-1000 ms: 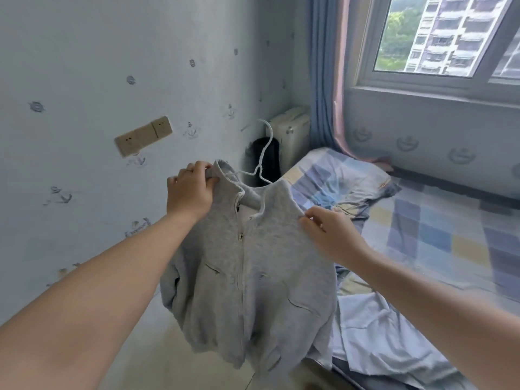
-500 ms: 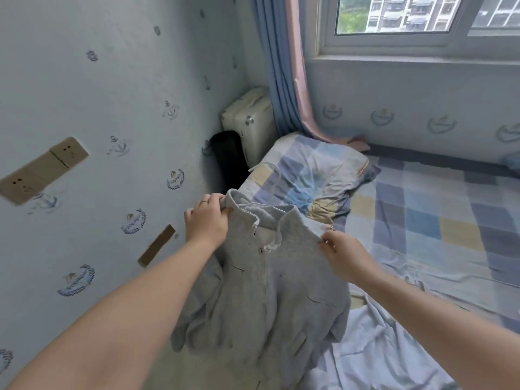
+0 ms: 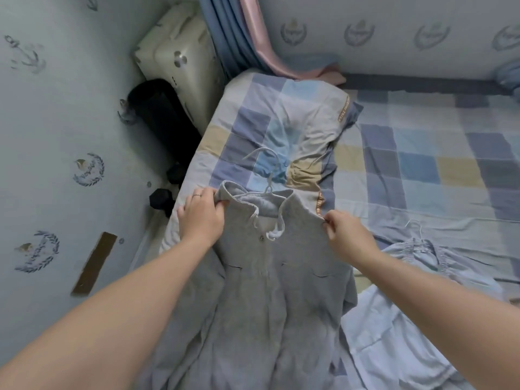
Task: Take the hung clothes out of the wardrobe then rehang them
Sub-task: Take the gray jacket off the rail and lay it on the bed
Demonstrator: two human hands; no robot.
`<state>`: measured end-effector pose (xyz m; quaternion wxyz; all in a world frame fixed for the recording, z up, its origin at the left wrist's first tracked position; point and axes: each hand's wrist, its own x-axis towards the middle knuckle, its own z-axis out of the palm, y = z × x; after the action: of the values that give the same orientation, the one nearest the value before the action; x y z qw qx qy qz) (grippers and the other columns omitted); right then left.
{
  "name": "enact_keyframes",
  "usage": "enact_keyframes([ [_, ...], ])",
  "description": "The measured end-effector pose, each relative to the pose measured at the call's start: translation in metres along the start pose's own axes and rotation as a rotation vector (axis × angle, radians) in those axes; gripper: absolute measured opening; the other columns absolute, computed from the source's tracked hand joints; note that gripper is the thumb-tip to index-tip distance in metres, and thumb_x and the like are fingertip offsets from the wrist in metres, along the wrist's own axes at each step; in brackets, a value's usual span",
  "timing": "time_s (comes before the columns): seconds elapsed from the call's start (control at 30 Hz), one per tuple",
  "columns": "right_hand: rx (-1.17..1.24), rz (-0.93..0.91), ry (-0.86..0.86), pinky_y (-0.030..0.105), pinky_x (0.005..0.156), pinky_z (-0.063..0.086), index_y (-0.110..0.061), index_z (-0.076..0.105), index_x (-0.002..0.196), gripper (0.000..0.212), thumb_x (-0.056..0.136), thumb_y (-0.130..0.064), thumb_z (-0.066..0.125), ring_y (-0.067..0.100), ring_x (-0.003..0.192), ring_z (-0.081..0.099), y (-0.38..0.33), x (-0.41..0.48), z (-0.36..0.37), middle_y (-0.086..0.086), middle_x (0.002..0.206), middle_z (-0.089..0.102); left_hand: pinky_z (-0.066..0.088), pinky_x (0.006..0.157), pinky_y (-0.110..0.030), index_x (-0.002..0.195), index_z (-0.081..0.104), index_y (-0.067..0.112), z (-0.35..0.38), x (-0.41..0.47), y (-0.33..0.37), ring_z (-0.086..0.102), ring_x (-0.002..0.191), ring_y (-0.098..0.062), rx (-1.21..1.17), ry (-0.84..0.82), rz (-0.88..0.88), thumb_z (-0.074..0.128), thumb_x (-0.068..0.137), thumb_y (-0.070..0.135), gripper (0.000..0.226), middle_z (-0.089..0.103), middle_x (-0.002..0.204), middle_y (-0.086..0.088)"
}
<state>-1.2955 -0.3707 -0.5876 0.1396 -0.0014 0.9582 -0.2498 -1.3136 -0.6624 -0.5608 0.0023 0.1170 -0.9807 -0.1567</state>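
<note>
Hoodie [image 3: 270, 277]: grey, zipped, lying front-up on the bed [image 3: 422, 164], spanning the gap between your hands, hem trailing back toward you. White wire hanger [image 3: 270, 178] is inside the neck, with the hook poking out beyond your hands onto the pillow [image 3: 281, 122].

Left hand [image 3: 201, 218] has its fingers curled into the collar and shoulder cloth. Right hand [image 3: 347, 235] pinches the other shoulder seam with its fingertips. Both are holding fabric, not wire.

Handling, my read: thick fleece, soft and limp, and it won't keep shape unsupported. Light enough for one hand, not slippery, nothing to break. The hanger looks thin and could slide out of the neck if you lift by cloth alone. Best grips are the shoulders, over the hanger arms, or the hook itself for carrying. Drawcords hang loose at the zip; watch for snags.

Just past your right hand: a pale blue garment [image 3: 422, 277] on a second hanger [image 3: 413, 225], also on the bed. Beyond your left hand, down by the wall: dumbbells [image 3: 161, 199].
</note>
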Motion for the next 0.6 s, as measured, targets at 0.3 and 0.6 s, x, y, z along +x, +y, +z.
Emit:
enact_keyframes([
  [0.3,0.047,0.156,0.090,0.041,0.083,0.046,-0.011,0.062,0.107,0.019,0.097,-0.015,0.046,0.036,0.100,0.056,0.041,0.126,0.133,0.012,0.105,0.060,0.035,0.091,-0.046,0.098,0.049,0.019,0.166,0.112,-0.057,0.049,0.115,-0.034,-0.029,-0.093,0.018,0.050,0.099,0.031,0.012,0.055,0.118,-0.011],
  [0.6,0.080,0.235,-0.021,0.042,0.117,0.020,-0.019,0.026,0.152,0.062,0.098,-0.034,0.053,0.027,0.146,0.020,0.054,0.139,0.207,0.005,0.158,0.027,0.030,0.114,-0.045,0.144,0.042,0.017,0.240,0.114,-0.089,0.035,0.138,-0.030,-0.194,-0.241,-0.027,0.055,0.096,0.042,0.055,0.041,0.150,-0.008],
])
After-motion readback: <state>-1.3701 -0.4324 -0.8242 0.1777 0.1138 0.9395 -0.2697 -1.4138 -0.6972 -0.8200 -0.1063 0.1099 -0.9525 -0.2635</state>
